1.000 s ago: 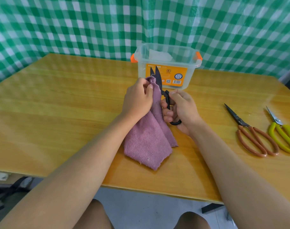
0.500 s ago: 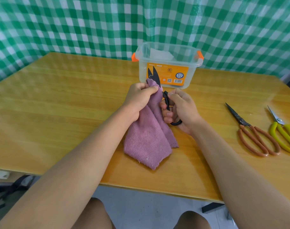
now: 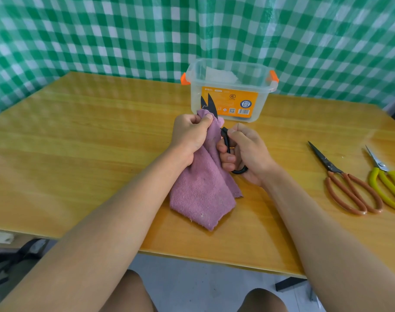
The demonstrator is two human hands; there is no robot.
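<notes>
Your left fingers (image 3: 202,122) are curled tight and pinch the top of the purple cloth (image 3: 201,194). That holds the cloth up and firm, so the blades can bite into it. Your left hand (image 3: 190,137) sits just left of your right hand (image 3: 248,154).

Your right fingers (image 3: 228,158) are curled round the loop handle of the black scissors (image 3: 212,108), ready to squeeze. The blades are spread apart and point up and away from you. They stick out above the cloth's top edge. I cannot tell if the edge is between them.

The low end of the cloth lies on the tabletop (image 3: 79,143), near you, in the middle. Just behind the blades stands a clear box (image 3: 263,102). Far to the right lie the brown scissors (image 3: 347,185) and the yellow scissors (image 3: 388,185), well apart from your hands, so they stay out of the way.
</notes>
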